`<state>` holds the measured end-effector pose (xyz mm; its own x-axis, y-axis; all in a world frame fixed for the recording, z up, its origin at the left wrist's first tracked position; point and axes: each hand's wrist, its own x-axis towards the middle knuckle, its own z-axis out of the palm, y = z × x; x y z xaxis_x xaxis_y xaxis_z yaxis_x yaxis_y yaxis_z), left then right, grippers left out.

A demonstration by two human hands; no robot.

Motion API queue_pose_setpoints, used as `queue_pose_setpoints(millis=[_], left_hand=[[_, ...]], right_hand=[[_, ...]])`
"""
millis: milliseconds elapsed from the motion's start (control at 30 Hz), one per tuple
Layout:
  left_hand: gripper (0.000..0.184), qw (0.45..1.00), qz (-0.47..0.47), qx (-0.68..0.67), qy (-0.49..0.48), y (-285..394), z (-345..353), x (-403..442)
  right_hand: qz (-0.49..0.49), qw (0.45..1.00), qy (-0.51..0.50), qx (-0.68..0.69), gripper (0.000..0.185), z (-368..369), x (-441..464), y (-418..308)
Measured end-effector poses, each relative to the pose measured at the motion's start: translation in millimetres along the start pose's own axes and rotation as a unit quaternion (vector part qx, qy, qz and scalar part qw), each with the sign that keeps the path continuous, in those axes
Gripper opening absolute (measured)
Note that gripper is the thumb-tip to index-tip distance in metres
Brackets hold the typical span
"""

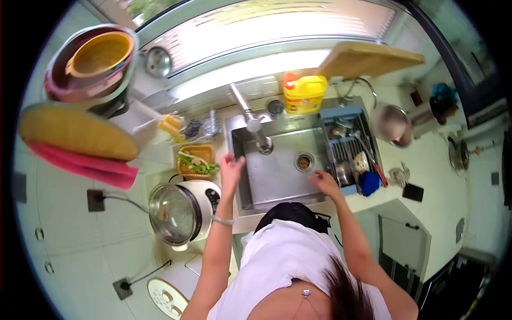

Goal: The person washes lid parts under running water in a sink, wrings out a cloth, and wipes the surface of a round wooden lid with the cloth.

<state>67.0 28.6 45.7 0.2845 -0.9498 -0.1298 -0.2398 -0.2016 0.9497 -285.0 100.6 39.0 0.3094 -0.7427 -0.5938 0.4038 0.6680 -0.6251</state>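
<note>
My left hand (231, 172) is over the left rim of the steel sink (277, 186), fingers apart, with nothing in it. Close by on its left is a yellow basket (188, 151) holding leafy green vegetables (198, 165). Above the right side of the basin, my right hand (325, 184) is held with its fingers spread, and I see nothing in it. It is nearest the blue dish rack (349, 190), which holds several utensils and bowls. The faucet (253, 122) stands at the back of the sink, and the drain (304, 162) shows between my hands.
A yellow jug (304, 95) stands behind the sink, near a wooden cutting board (368, 60). At left are a pot with a glass lid (173, 213) and stacked basins (88, 88). A blue scrubber (369, 183) and a dark phone-like slab (413, 192) are at right.
</note>
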Motion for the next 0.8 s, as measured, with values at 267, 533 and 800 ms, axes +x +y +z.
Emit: queue_pose_setpoints(millis=[267,533,800], left_hand=[[0.048,0.975,-0.097,0.095,-0.175,-54,24,-84],[0.037,0.971,-0.079,0.097,-0.205,-56,8,-71],[0.034,0.969,-0.062,0.078,-0.226,-24,20,-53]], right_hand=[[-0.297,0.797,0.339,-0.402,0.035,-51,-8,4],[-0.260,0.483,0.662,-0.511,0.045,-200,-41,-28],[-0.154,0.514,0.634,-0.557,0.047,-343,-57,9]])
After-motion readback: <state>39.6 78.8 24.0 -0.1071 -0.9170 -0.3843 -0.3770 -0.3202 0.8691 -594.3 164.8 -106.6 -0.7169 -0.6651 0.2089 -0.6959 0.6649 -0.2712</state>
